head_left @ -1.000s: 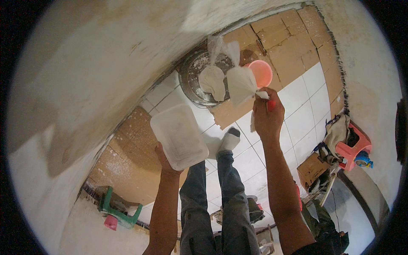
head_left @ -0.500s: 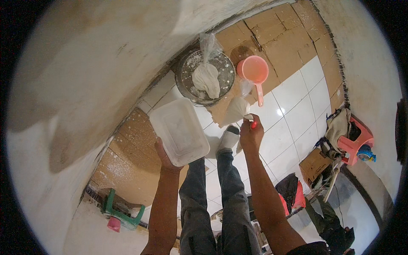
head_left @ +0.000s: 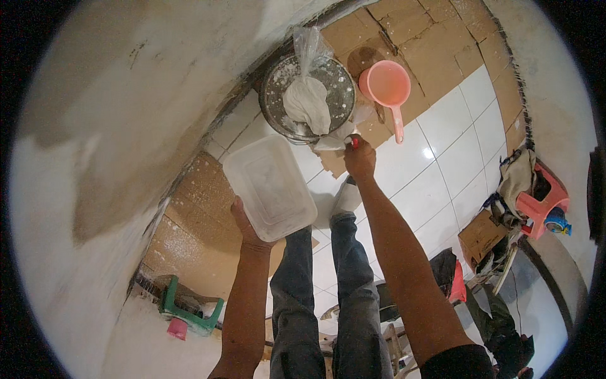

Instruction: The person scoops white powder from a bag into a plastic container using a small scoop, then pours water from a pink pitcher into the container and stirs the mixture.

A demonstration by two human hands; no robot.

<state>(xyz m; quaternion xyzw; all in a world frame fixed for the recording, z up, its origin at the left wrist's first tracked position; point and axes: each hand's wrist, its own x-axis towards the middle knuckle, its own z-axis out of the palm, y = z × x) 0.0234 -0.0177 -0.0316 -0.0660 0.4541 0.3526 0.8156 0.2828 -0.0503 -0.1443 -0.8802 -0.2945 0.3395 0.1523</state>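
Observation:
My left hand (head_left: 252, 228) grips the lower left side of a translucent white plastic tub (head_left: 271, 186), tilted so its inside shows, with a thin whitish film in it. In my right hand (head_left: 360, 158) is a putty knife (head_left: 331, 144) with a red handle; its pale blade points left, close to the bucket's lower rim. Just beyond the blade a clear bag of white material (head_left: 344, 130) is partly hidden. A dark round bucket (head_left: 344, 95), spattered white, stands ahead, and a knotted plastic bag of white material (head_left: 306, 104) rests on its top.
A pink dipper (head_left: 386, 84) with a long handle stands right of the bucket. Flattened cardboard (head_left: 435, 50) covers part of the white tile floor (head_left: 435, 151). A wall (head_left: 145, 95) runs along the left. A green stool (head_left: 189, 312) and a pink stool (head_left: 536, 202) stand nearer the edges.
My right hand has moved forward and left with the putty knife, bringing its blade near the bucket. My left hand still holds the tub in nearly the same place. The view has shifted slightly.

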